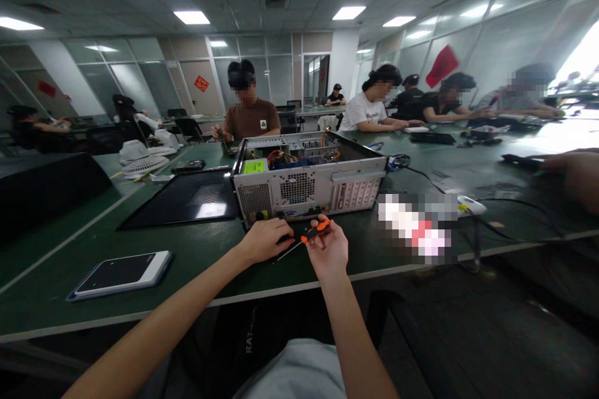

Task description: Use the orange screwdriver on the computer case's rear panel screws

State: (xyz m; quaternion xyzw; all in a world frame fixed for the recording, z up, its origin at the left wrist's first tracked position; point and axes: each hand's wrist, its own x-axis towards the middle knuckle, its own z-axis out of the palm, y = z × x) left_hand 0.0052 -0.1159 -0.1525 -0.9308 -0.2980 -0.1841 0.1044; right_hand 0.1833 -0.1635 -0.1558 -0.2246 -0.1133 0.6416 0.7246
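Note:
An open computer case lies on its side on the green table, its back panel with vents, ports and slot covers facing me. In front of that panel, my right hand is closed around the black and orange handle of a screwdriver. Its thin shaft points down and left towards the tabletop. Just left of the shaft, my left hand rests low by the table with fingers curled and tips close together. Whatever may be between those fingertips is too small or hidden to make out.
A black side panel lies left of the case. Nearer me is a white device with a dark screen. Cables and a white power strip lie to the right. A person in a brown shirt sits opposite.

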